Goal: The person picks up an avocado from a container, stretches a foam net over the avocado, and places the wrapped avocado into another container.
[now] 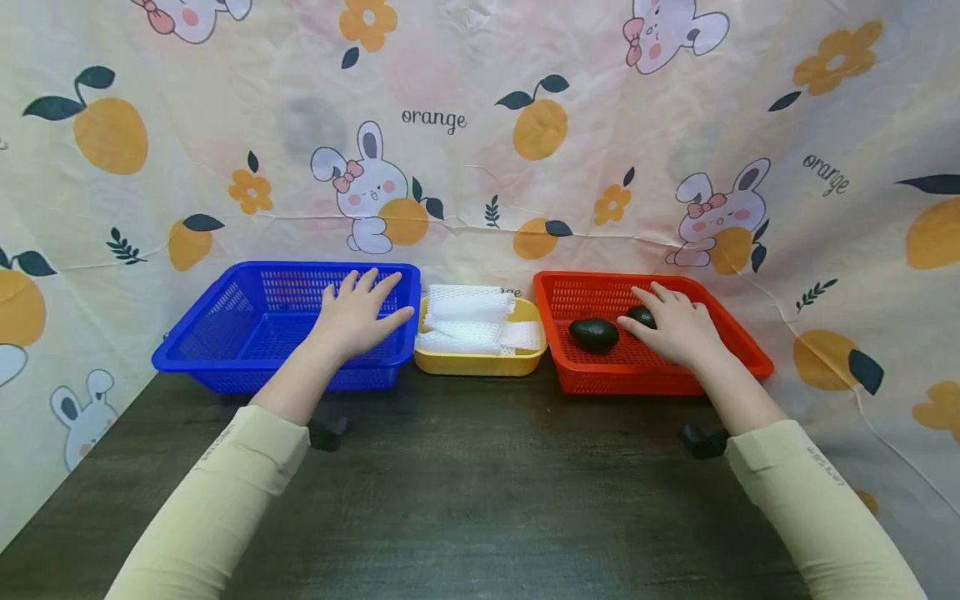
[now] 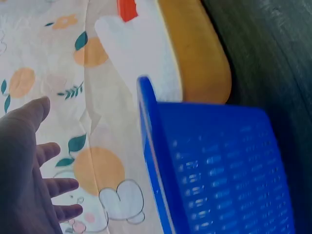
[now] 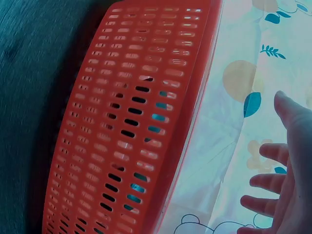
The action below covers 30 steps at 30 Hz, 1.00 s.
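My left hand [image 1: 358, 315], fingers spread, hovers over the blue plastic basket [image 1: 285, 365] and holds nothing. In the left wrist view its fingers [image 2: 61, 186] are extended, apart from the basket's rim. My right hand [image 1: 677, 327] is above the red basket [image 1: 652, 383], its fingers extended and spread. In the head view it overlaps one dark avocado [image 1: 642, 316], which is partly hidden behind the thumb and fingers. Another dark avocado [image 1: 595, 335] lies to its left in the same basket. The right wrist view shows the fingers [image 3: 268, 181] parted, with nothing gripped.
Between the baskets stands a yellow tray [image 1: 476, 365] with white foam net sleeves [image 1: 468, 321] piled in it. All three stand at the back of a dark wooden table [image 1: 495, 492], against a printed cloth [image 1: 465, 183] backdrop.
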### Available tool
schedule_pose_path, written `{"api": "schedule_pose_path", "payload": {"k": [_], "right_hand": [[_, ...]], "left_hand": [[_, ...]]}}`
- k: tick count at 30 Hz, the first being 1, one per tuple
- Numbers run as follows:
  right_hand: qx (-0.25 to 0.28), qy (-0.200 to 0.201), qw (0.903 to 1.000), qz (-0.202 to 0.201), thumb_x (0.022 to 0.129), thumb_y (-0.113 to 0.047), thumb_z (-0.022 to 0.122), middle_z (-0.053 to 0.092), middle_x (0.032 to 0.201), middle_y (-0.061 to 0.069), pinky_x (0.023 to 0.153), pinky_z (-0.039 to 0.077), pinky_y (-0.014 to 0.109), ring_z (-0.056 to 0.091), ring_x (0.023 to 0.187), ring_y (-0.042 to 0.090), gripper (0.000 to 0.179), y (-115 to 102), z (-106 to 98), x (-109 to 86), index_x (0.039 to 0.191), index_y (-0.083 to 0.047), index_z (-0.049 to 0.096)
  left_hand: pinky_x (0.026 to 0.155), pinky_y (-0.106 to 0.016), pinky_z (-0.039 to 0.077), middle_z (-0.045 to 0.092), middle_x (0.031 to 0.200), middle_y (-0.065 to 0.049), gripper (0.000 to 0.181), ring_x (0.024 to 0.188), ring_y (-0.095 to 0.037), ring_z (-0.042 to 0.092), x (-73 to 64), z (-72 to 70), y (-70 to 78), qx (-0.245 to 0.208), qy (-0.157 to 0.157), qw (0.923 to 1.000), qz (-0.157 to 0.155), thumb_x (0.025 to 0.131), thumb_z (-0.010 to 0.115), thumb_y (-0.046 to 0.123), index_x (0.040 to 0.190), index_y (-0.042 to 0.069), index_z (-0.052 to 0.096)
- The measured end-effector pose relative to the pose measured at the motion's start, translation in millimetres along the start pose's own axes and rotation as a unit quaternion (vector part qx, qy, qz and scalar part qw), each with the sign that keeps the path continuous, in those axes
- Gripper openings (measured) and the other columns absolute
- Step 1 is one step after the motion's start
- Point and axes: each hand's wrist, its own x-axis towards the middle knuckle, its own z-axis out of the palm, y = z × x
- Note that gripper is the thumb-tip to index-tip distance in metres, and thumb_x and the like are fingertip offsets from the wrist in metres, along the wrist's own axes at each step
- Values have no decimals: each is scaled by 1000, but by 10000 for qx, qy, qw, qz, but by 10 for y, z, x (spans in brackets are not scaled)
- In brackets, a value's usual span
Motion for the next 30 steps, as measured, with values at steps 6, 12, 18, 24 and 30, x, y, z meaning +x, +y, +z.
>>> {"api": "schedule_pose_path", "payload": {"k": [6, 12, 18, 24, 30], "right_hand": [[-59, 28, 9999, -88, 91, -63, 44, 26, 149, 28, 102, 14, 67, 21, 133, 49, 82, 27, 4, 65, 148, -4, 33], [-34, -33, 9998, -175, 94, -57, 46, 31, 147, 27, 102, 18, 67, 27, 132, 47, 75, 56, 19, 152, 146, -3, 36], [157, -174, 9992, -323, 96, -49, 49, 34, 145, 28, 101, 26, 64, 32, 130, 47, 69, 78, 58, 261, 144, -1, 39], [506, -303, 9981, -203, 96, -44, 53, 40, 141, 27, 103, 26, 60, 35, 129, 44, 66, 83, 124, 366, 142, 1, 41], [793, -485, 9956, -156, 96, -38, 55, 44, 139, 26, 103, 28, 58, 38, 128, 43, 62, 126, 180, 451, 141, 3, 42]], "left_hand": [[105, -67, 8, 29, 151, -20, 66, 139, -44, 16, 11, 120, 149, 210, 135, 9989, 404, 95, 48, 52, 149, 16, 35], [105, -62, 18, 44, 142, -18, 58, 133, -40, 32, -1, 294, 305, 396, 324, 9928, 1086, 94, 55, 45, 141, 11, 48], [102, -54, 31, 58, 128, -13, 48, 121, -32, 49, 12, 468, 438, 598, 303, 9826, 1731, 94, 60, 38, 132, 9, 57], [90, -47, 45, 65, 114, -12, 44, 105, -29, 60, 16, 604, 489, 716, 182, 9743, 2127, 93, 63, 33, 128, 6, 61], [81, -42, 50, 67, 106, -11, 41, 93, -27, 63, 36, 739, 494, 765, 86, 9701, 2304, 92, 65, 28, 127, 6, 61]]}}
